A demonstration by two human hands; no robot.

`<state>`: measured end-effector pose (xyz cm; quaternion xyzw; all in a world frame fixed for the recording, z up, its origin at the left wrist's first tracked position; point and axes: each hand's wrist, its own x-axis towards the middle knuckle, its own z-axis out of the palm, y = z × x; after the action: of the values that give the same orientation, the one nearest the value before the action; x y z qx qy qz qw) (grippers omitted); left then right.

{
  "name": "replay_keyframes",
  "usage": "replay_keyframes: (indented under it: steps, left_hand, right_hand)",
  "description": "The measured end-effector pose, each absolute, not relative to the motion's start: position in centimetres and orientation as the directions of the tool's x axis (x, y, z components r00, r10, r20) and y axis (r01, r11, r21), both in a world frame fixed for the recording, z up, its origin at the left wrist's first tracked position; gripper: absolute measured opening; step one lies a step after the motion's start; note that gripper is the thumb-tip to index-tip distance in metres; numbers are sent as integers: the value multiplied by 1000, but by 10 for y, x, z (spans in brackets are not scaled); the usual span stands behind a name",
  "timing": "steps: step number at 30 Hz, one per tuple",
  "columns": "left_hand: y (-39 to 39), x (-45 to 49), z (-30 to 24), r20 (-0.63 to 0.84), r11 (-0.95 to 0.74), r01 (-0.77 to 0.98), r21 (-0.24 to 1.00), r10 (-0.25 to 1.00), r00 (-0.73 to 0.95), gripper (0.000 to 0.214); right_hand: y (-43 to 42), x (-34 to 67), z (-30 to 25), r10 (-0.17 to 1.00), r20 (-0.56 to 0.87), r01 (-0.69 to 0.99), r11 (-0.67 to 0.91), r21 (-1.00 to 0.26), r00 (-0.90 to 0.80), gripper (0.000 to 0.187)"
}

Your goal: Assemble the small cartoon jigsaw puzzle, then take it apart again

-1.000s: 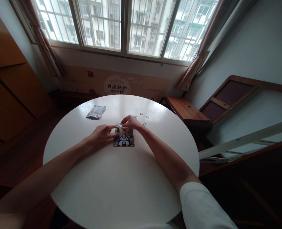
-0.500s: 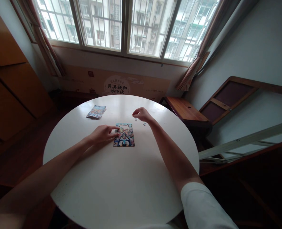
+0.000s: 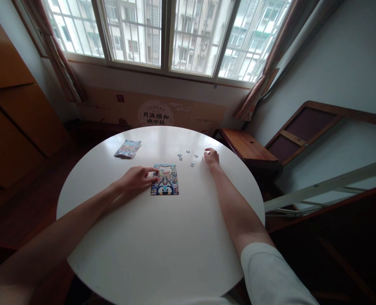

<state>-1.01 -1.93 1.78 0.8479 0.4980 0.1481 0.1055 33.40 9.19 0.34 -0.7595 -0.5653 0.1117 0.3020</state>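
A small jigsaw puzzle [image 3: 165, 184], mostly assembled, lies flat on the white table and shows a blue cartoon face at its near end. White gaps show in its far part. My left hand [image 3: 137, 177] rests at the puzzle's left edge, fingers stretched out and their tips on it. Several loose puzzle pieces [image 3: 192, 164] are scattered beyond the puzzle to the right. Just right of them is my right hand [image 3: 212, 157], low over the table with its fingers curled in. Whatever may be between those fingertips is too small to make out.
A printed picture packet [image 3: 128, 149] lies at the far left of the round white table [image 3: 162, 241]. Behind the table's far right edge stands a wooden bench [image 3: 248, 146]. A barred window [image 3: 165, 34] and a printed board are beyond the table.
My right hand has moved right, away from the loose pieces, so more of them show. My left hand stays on the puzzle.
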Motion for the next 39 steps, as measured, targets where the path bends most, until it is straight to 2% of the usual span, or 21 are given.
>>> replay_keyframes:
  steps: [11,39]
  left_hand:
    - [-21,-10,20,171,-502,797,336,865,473,55]
    - [-19,-11,17,152,-489,803,340,872,466,55]
  right_hand:
    - [95,333,-1,951,141,836,-166,-522,276,25]
    - [91,330,1,954,132,843,-166,-512,268,24]
